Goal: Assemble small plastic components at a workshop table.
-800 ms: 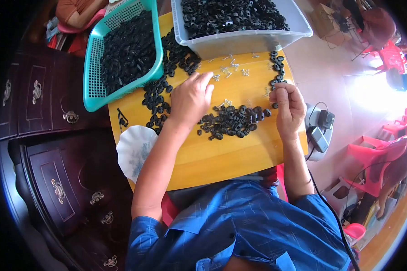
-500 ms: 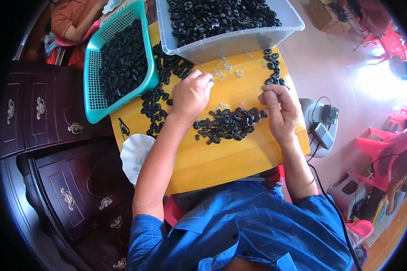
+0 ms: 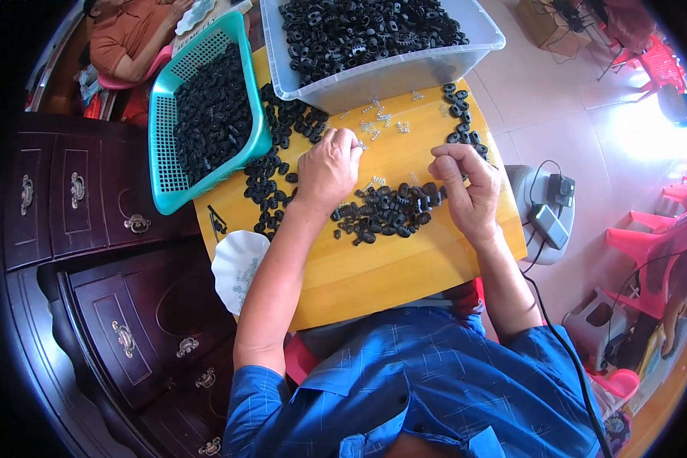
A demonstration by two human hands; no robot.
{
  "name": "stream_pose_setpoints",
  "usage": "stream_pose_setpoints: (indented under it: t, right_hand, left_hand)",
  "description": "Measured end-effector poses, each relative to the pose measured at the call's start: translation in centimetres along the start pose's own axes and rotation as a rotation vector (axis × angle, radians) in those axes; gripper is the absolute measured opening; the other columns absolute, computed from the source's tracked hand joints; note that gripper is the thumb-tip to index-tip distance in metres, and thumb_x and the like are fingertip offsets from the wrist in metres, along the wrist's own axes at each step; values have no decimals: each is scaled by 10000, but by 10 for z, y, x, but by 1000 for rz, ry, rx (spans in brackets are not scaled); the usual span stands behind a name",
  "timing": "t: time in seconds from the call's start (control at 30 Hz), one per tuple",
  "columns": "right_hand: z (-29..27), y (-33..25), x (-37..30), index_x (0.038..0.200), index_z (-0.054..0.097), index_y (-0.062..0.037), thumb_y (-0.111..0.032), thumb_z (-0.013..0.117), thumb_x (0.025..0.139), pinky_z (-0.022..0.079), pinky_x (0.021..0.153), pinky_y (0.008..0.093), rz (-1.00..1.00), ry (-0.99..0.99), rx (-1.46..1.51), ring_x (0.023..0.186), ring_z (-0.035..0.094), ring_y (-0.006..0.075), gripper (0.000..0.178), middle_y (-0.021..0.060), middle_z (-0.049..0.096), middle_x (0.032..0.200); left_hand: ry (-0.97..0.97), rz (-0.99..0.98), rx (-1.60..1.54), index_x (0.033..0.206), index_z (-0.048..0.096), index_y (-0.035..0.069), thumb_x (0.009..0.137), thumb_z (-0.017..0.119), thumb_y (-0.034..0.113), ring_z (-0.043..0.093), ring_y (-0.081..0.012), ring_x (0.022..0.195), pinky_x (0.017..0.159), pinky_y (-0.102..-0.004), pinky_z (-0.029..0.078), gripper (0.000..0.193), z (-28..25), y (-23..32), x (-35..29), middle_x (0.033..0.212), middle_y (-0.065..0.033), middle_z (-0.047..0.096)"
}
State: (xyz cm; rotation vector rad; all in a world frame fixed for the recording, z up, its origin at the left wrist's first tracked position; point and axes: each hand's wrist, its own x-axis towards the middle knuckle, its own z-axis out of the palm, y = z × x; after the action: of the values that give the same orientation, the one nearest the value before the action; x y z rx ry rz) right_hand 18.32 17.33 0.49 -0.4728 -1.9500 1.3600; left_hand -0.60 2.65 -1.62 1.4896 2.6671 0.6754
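Note:
My left hand is over the middle of the yellow table, thumb and forefinger pinched at the edge of some loose small silver coil springs. Whatever sits between those fingertips is too small to name. To the right, my right hand is held with its fingers curled in and the thumb against the forefinger; its contents, if any, are hidden. Between the hands and nearer me lies a pile of small black plastic pieces, with a few more springs at its far edge.
A green basket and a clear plastic bin, both full of black pieces, stand at the far side. More black pieces line the left, others the right. A white scalloped dish is beside my left forearm. A cable runs at right.
The view has shifted slightly. My right hand has moved a little left toward the pile, its fingers more curled. My left hand stays pinched by the springs.

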Motion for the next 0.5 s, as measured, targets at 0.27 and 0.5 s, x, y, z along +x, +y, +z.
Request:
stream_pose_setpoints:
  t: [0.27,0.5]
  right_hand:
    - [0,0,0,1001,680,15,-67,630,973,527,646,259,-27,-16,-44,713,694,148,100,78,688,776]
    - [0,4,0,1009,678,15,-63,629,971,525,645,258,-29,-28,-40,709,688,148,100,82,690,776]
  left_hand:
    - [13,-9,-14,1049,608,88,903,663,170,677,-344,826,709,-460,551,176,-7,6,4,929,-113,656]
    - [14,62,-47,1000,647,106,866,712,200,675,-316,811,710,-428,549,176,-3,7,5,920,-87,655]
